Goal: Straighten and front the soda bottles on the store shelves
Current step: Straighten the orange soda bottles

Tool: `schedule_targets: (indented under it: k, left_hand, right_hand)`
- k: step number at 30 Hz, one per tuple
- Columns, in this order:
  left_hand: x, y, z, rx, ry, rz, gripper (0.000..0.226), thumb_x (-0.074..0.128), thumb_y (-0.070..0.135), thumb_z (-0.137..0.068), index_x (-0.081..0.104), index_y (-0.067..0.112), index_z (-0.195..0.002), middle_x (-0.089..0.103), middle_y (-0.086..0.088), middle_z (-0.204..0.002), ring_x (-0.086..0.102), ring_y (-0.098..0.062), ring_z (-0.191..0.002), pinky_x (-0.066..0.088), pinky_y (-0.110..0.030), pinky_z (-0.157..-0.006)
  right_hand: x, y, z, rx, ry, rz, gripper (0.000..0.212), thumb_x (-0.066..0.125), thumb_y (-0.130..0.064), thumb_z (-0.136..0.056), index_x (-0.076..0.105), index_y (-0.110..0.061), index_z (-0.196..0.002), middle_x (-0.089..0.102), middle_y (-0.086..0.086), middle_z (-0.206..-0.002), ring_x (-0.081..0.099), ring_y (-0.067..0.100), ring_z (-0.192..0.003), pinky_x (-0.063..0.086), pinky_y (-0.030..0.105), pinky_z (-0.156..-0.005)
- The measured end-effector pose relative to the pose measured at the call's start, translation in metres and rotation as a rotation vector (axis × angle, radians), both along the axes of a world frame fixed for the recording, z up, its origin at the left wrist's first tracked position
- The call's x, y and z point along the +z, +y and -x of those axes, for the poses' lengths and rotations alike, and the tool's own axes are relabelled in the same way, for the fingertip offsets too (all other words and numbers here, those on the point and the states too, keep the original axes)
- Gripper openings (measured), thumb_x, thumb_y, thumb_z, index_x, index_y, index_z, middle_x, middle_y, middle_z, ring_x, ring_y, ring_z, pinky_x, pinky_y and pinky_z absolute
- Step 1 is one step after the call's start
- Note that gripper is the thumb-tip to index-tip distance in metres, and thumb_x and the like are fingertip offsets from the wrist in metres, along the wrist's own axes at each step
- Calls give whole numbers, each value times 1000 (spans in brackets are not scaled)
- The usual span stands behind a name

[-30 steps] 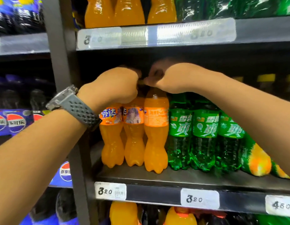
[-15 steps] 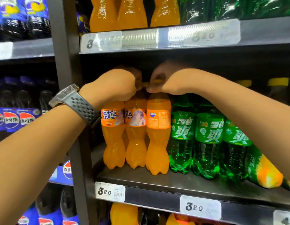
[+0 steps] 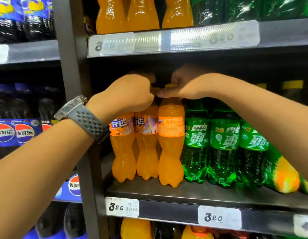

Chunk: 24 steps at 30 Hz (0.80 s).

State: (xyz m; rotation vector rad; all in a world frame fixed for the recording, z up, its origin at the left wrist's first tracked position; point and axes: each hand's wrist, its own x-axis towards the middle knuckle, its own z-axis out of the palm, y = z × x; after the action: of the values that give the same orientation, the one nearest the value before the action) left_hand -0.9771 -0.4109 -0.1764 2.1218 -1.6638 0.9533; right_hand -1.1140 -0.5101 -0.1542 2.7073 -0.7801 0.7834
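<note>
Waisted orange bottle, glossy label further round

One head-worn camera looks straight ahead at the store shelving from very near, roughly level with the middle shelf, with neighbouring shelving visible at far left.

overhead: dark gap under upper shelf | sides: orange bottles, green bottles touching (post left)

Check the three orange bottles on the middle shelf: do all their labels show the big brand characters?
No, the right-hand orange bottle shows only a small-print panel.
</note>
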Motion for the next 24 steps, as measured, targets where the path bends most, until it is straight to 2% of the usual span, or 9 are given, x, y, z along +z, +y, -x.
schedule_targets:
  k: [3,5,7,9,12,16,18,22,24]
  left_hand:
    - [4,1,3,-45,36,-30,35,46,23,-92,60,13,-122,63,-12,-115,58,-28,-100,50,-41,-86]
    - [6,1,2,-42,45,-61,35,46,21,-92,59,16,-124,62,-11,-116,57,-28,-100,50,-40,-86]
    - [8,0,0,-50,8,-87,35,49,20,-92,56,21,-126,61,-9,-116,57,-28,-101,50,-39,-86]
    - [8,-3,-1,-30,-45,-100,38,50,18,-92,52,24,-130,60,-9,-120,56,-30,-105,49,-39,-87]
    - [9,-4,1,3,-56,-93,40,51,16,-92,51,23,-132,58,-9,-121,56,-31,-105,50,-41,-87]
    - [9,-2,3,-10,-49,-103,38,51,14,-93,53,20,-130,59,-10,-121,56,-31,-106,48,-40,-90]
    - [9,2,4,-28,-26,-95,37,52,13,-93,55,20,-129,59,-10,-122,56,-30,-107,48,-39,-90]
    - [10,7,9,-18,0,-86,38,53,12,-94,53,20,-132,57,-9,-124,55,-29,-109,47,-40,-93]
    - [11,9,10,-11,3,-87,39,53,12,-94,52,20,-133,57,-9,-125,55,-29,-109,48,-40,-93]
  right_hand:
    - [2,-1,3,7,17,-19,53,56,-74,-75,55,-21,-67,52,-3,-67,50,15,-60,34,27,-53]
    - [6,-2,10,55,72,-114,49,59,-68,-77,64,-23,-97,58,-9,-85,57,12,-78,47,29,-67]
    - [10,-1,16,115,96,-123,43,63,-54,-82,63,-25,-114,58,-16,-93,58,8,-87,49,28,-79]
    - [8,-3,12,76,86,-50,44,63,-55,-82,66,-19,-106,59,-12,-87,56,9,-78,46,27,-70]
    - [4,-5,0,-42,28,17,60,59,-67,-77,66,-9,-92,62,7,-84,54,20,-70,38,30,-60]
    - [5,0,9,38,76,-105,48,60,-57,-83,61,-22,-115,59,-3,-106,57,16,-92,47,28,-75]
    - [8,4,14,88,108,-129,40,62,-48,-86,61,-25,-118,61,-5,-110,58,16,-97,49,31,-84]
    - [6,5,2,-20,110,-6,52,60,-60,-82,67,-11,-97,63,4,-86,55,18,-72,40,30,-61]
    - [6,4,-1,-51,111,16,58,58,-64,-80,67,-8,-92,61,6,-80,55,20,-70,40,30,-61]
